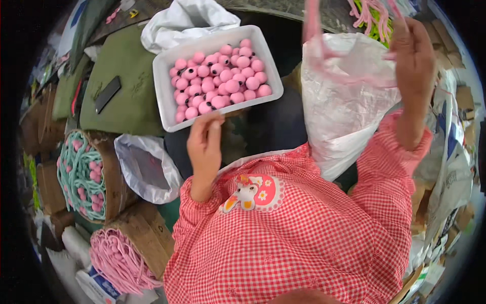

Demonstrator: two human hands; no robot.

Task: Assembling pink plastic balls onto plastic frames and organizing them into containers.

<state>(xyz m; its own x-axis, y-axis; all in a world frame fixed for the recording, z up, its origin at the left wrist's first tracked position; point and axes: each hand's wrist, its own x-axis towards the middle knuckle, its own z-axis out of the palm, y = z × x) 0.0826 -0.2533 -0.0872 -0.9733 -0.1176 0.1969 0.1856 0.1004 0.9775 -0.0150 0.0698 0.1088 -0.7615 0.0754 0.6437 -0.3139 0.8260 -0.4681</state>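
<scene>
My right hand (pixel 414 55) is raised at the upper right, closed on a pink cord (pixel 349 78). The cord is smeared by motion and loops over an open white woven sack (pixel 339 109). At the near edge of a white plastic tray (pixel 161 86), my left hand (pixel 205 144) has its fingers curled together. Whatever those fingers hold, if anything, is hidden. Inside the tray lie many pink balls (pixel 225 76), several showing black ends.
A dark phone (pixel 108 94) lies on a green cushion (pixel 126 66) at left. Below are an open white bag (pixel 149 169), a box of mint cords with pink balls (pixel 81 175) and a box of pink cords (pixel 121 261). Pink and yellow-green cords (pixel 372 20) lie far right.
</scene>
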